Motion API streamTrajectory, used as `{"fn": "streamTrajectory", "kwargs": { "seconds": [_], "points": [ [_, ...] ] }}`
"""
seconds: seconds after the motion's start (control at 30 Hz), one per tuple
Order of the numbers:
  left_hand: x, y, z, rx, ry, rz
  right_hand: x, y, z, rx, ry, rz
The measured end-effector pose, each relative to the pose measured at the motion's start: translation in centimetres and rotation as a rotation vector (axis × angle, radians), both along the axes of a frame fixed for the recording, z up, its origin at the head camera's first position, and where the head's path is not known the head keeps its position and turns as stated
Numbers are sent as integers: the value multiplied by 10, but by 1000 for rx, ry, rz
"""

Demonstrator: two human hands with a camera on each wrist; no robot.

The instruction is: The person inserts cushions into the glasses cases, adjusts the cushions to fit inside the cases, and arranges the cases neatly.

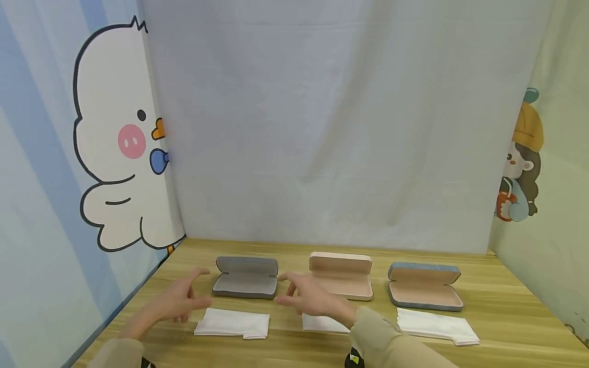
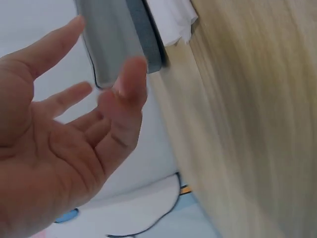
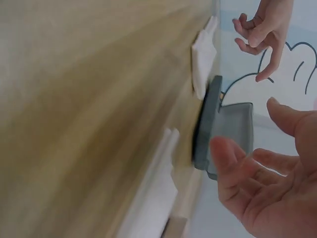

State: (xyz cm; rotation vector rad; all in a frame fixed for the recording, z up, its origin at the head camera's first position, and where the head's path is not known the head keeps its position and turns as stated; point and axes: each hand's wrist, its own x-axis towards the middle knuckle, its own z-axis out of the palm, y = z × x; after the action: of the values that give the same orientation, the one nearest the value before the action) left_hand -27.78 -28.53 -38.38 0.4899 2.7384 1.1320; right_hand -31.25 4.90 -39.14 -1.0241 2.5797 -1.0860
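My left hand (image 1: 177, 300) is in the air at the left of an opened grey glasses case (image 1: 245, 284), fingers loosely spread and holding nothing. On the case's other side, my right hand (image 1: 313, 296) hovers with thumb and fingers apart, also holding nothing. It partly covers an opened pale pink glasses case (image 1: 342, 263) and a folded white cloth (image 1: 322, 324). Another folded white cloth (image 1: 232, 323) lies in front of the grey case. In the left wrist view, the palm and bent fingers (image 2: 119, 119) show with a gap between them and the grey case (image 2: 111, 44).
At the right stands an opened blue glasses case (image 1: 425, 296) with a tan lining. A folded white cloth (image 1: 437, 326) lies before it. The wooden table (image 1: 515, 317) meets a grey-white curtain (image 1: 322, 128) at the back, with printed cartoon curtains on both sides.
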Motion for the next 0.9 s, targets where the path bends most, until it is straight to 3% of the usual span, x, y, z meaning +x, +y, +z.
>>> {"fn": "streamTrajectory", "kwargs": {
  "seconds": [0.17,0.27,0.33,0.47,0.6,0.9],
  "points": [
    [1,-23,-8,248,-394,-8,8,-9,-10,-191,-372,-20],
    [2,-33,-14,331,-535,0,14,-12,-17,-284,-590,-63],
    [3,-36,-19,375,-600,-3,17,-14,-21,-329,-673,-97],
    [4,-30,-28,411,-659,12,23,-19,-29,-380,-755,-148],
    [6,-21,-36,409,-667,70,29,-25,-36,-403,-812,-188],
    [7,-17,-44,436,-626,116,34,-41,-47,-450,-780,-265]
  ]
}}
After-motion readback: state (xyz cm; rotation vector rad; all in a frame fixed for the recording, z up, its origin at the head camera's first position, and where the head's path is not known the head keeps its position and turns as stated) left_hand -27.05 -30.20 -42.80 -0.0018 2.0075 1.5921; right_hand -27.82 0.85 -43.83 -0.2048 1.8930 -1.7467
